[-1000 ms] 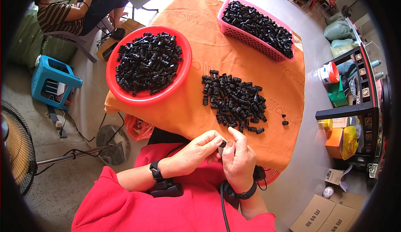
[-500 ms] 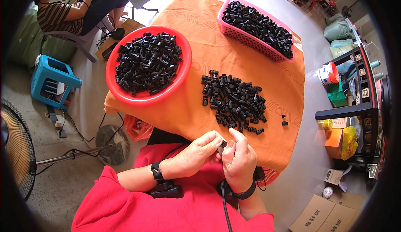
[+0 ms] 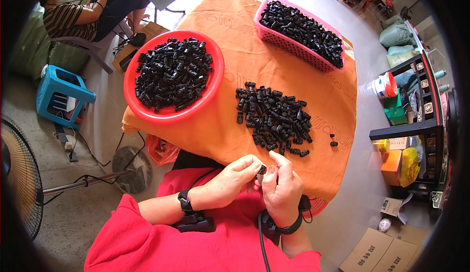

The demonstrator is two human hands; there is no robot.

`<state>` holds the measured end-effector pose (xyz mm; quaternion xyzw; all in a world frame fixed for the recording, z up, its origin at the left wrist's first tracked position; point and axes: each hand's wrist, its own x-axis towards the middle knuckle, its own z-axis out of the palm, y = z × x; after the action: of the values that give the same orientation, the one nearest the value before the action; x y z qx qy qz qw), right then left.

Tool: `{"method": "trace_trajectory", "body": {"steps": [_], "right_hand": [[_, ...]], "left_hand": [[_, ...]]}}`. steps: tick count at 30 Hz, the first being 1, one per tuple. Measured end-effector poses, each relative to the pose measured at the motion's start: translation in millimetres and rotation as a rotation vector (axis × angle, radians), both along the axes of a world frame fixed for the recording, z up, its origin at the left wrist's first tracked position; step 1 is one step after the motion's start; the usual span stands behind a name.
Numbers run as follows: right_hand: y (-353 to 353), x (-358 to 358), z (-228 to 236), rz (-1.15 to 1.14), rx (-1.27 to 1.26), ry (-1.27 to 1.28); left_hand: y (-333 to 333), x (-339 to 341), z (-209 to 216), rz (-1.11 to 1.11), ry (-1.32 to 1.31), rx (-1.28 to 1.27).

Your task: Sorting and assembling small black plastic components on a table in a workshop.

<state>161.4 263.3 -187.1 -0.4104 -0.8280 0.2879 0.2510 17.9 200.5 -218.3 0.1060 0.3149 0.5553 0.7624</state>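
Just over my lap, at the table's near edge, my left hand [image 3: 230, 181] pinches a small black plastic cord lock [image 3: 262, 169] between thumb and fingertips. My right hand [image 3: 281, 191] meets it from the other side, its thumb against the piece, index finger raised and the other fingers curled in. A pale bit shows just under the cord lock, too small to make out. Beyond my hands a loose pile of black cord locks [image 3: 274, 115] lies on the orange tablecloth [image 3: 313, 174]. Two small black pieces [image 3: 333, 143] lie apart to its right.
A red bowl [image 3: 219, 83] heaped with black pieces stands at the table's left, a pink basket [image 3: 298, 51] of them at the far right. A fan [image 3: 19, 174] and blue stool [image 3: 66, 93] stand left. Another person [image 3: 73, 19] sits far left; a black rack [image 3: 406, 132] stands right.
My right hand has shifted slightly right and down, its thumb a little off the cord lock, which now shows more. The piles and containers look the same.
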Motion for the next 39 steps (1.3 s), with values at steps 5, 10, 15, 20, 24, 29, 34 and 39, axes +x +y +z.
{"method": "trace_trajectory", "body": {"steps": [5, 10, 15, 20, 24, 29, 34, 39], "right_hand": [[-0.8, -0.8, -4.1, -0.004, -0.025, -0.024], [0.3, -2.4, -2.6, -0.010, -0.029, -0.034], [1.7, -3.0, -2.2, 0.008, -0.015, -0.031], [1.9, -2.6, -0.9, 0.012, -0.043, -0.025], [1.1, -2.2, 0.5, 0.008, -0.055, 0.000], [0.7, -2.7, 0.5, 0.003, -0.098, 0.014], [0.8, -3.9, 2.1, -0.006, -0.107, 0.029], [1.8, -2.6, -1.3, 0.015, -0.095, 0.013]], "left_hand": [[-0.8, -0.3, -2.9, 0.005, 0.026, -0.007], [-0.7, -0.8, -3.9, -0.007, 0.054, -0.004], [-1.4, -1.5, -3.9, -0.008, 0.096, 0.007], [0.6, -3.1, 3.1, -0.030, 0.157, -0.004], [-0.3, -3.4, 4.2, -0.042, 0.154, -0.019], [-1.0, -2.7, 0.0, -0.032, 0.129, 0.001], [-0.1, -3.5, 1.8, -0.041, 0.137, 0.004], [-0.1, -1.9, 1.7, -0.021, 0.156, 0.004]]}}
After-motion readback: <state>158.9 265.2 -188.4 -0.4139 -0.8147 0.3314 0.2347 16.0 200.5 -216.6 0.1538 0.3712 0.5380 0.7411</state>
